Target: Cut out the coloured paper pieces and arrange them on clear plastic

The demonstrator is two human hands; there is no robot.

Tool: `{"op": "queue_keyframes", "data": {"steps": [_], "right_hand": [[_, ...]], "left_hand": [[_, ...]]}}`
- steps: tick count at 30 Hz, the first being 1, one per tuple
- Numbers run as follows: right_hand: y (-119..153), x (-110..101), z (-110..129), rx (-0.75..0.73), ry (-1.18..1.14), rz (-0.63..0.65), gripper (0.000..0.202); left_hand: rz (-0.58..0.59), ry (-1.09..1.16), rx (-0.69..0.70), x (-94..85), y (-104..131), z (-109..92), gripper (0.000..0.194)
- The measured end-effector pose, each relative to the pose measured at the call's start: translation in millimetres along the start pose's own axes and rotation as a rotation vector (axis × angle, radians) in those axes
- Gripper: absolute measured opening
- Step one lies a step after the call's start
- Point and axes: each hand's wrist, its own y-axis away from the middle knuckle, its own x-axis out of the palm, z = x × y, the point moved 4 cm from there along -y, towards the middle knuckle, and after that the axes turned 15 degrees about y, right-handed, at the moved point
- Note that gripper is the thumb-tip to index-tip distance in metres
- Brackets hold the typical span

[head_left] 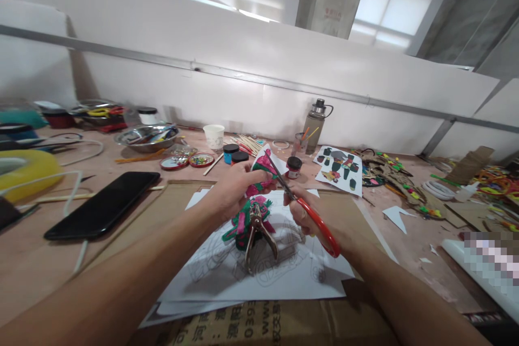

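Note:
My left hand (233, 189) grips a piece of white paper painted pink and green (263, 165). In my right hand (305, 211) are red-handled scissors (320, 224), whose dark blades lie against the painted paper. Below my hands, a metal hole punch (256, 235) rests among pink and green painted cut-outs (242, 224). Under these, white sheets with pencil drawings (259, 284) are spread over brown cardboard (336, 319).
A black phone (105, 205) and yellow tape roll (30, 173) lie at left. Along the back stand a metal bowl (146, 140), paper cup (214, 137), paint jars and a bottle (315, 127). A painted sheet (339, 169) lies right of them.

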Motion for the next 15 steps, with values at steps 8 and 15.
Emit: {"op": "queue_keyframes", "data": {"steps": [8, 15], "right_hand": [[-8, 8, -19, -0.029, 0.021, 0.024, 0.048], [-6, 7, -17, -0.035, 0.013, 0.034, 0.046]], "left_hand": [[0.032, -0.037, 0.015, -0.7, -1, 0, 0.007], [0.036, -0.024, 0.009, -1.2, -1, 1, 0.007]]}}
